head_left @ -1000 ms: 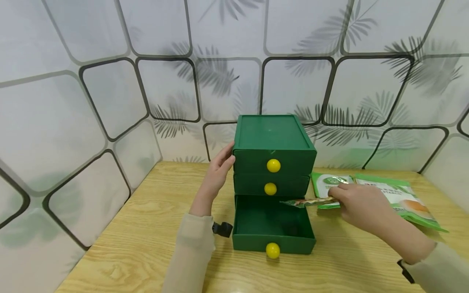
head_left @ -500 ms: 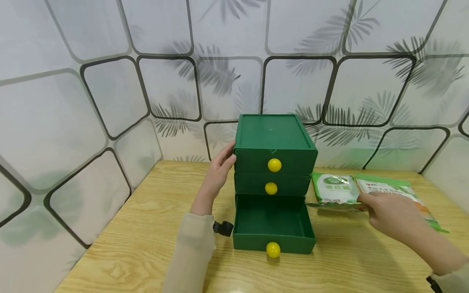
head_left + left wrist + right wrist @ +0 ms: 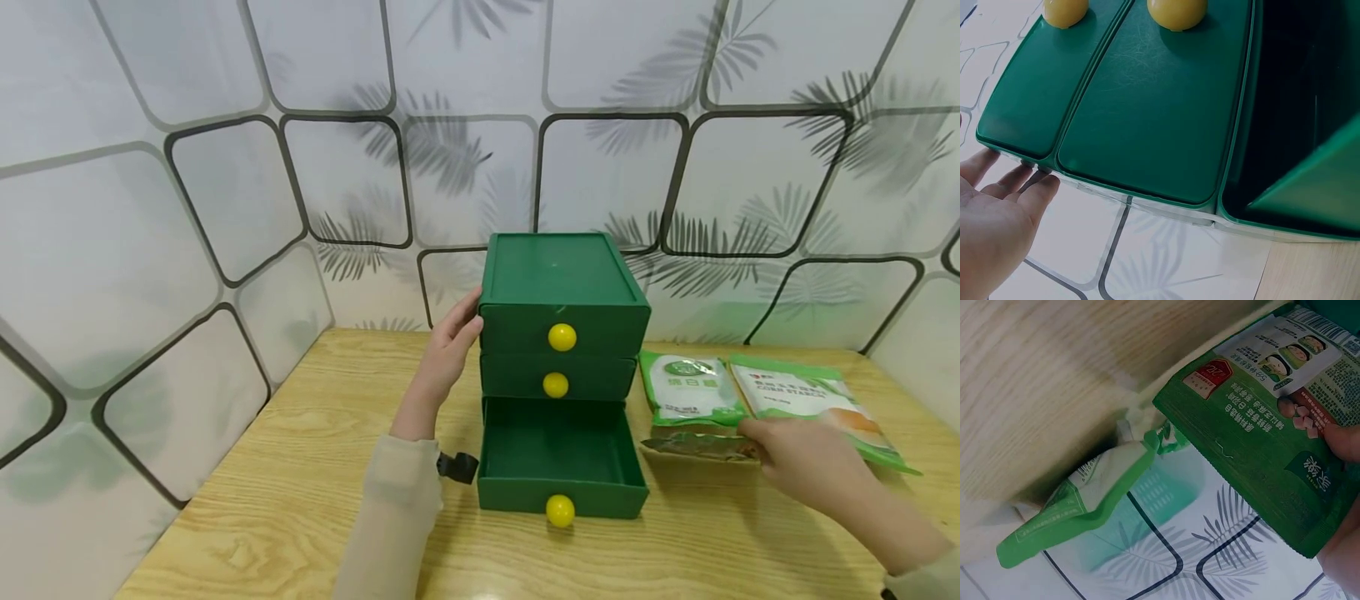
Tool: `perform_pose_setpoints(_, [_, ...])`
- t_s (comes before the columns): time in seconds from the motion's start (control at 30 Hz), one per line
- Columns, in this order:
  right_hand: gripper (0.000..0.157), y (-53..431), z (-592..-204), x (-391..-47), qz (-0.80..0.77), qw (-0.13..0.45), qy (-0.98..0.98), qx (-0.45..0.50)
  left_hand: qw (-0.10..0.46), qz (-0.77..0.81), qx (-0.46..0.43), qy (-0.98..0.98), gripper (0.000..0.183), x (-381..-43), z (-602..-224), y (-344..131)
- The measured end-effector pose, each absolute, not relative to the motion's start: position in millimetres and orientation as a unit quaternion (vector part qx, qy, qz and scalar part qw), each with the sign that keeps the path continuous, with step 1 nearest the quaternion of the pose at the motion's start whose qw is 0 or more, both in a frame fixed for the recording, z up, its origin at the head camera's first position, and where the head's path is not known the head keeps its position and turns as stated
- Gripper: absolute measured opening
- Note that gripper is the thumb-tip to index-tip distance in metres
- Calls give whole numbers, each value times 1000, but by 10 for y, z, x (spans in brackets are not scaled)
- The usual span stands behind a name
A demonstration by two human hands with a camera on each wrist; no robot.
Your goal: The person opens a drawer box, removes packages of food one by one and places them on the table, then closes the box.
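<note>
A green cabinet [image 3: 562, 271] with three drawers and round yellow knobs stands on the table. Its bottom drawer [image 3: 558, 450] is pulled out; the upper two are closed. My left hand [image 3: 444, 354] rests its fingertips against the cabinet's left side, as the left wrist view shows too, with the thumb near the front edge. To the right of the drawer, my right hand [image 3: 813, 471] pinches a green printed food packet [image 3: 1241, 437] between thumb and fingers. In the head view the packet is seen nearly edge-on, in front of a white-and-green bag [image 3: 690, 387].
A second white-and-green bag, labelled corn starch [image 3: 787, 389], lies right of the first. Behind them hangs a patterned backdrop [image 3: 600, 183] with leaf prints. The wooden table [image 3: 300, 450] extends to the left and front.
My right hand has moved away from above the open drawer to the right and nearer, carrying the packet. More of the two bags now shows. My left hand stays on the cabinet.
</note>
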State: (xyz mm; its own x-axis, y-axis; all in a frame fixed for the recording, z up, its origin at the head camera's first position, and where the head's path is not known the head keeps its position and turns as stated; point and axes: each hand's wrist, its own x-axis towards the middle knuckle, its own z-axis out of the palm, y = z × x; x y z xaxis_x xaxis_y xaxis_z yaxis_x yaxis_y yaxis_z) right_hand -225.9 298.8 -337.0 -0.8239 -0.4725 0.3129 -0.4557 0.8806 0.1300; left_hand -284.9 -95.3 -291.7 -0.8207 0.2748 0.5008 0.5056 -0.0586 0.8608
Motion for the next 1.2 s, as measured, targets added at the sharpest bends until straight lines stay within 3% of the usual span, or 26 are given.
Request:
perform_pose_setpoints(0.53, [21,2926,-3452,-2270,-16,113,-963,244,90,-661,-285,-689,46,-2809,-2886,-945])
perform_pose_setpoints(0.87, [21,2934,-3497,-2283,26,30,-964,262,86,-663,-284,-687,46,-2812,-2887,-941])
perform_pose_setpoints(1.2, [36,2958,-3560,-2292,57,-54,-963,259,90,-663,-289,-685,46,-2809,-2882,-935])
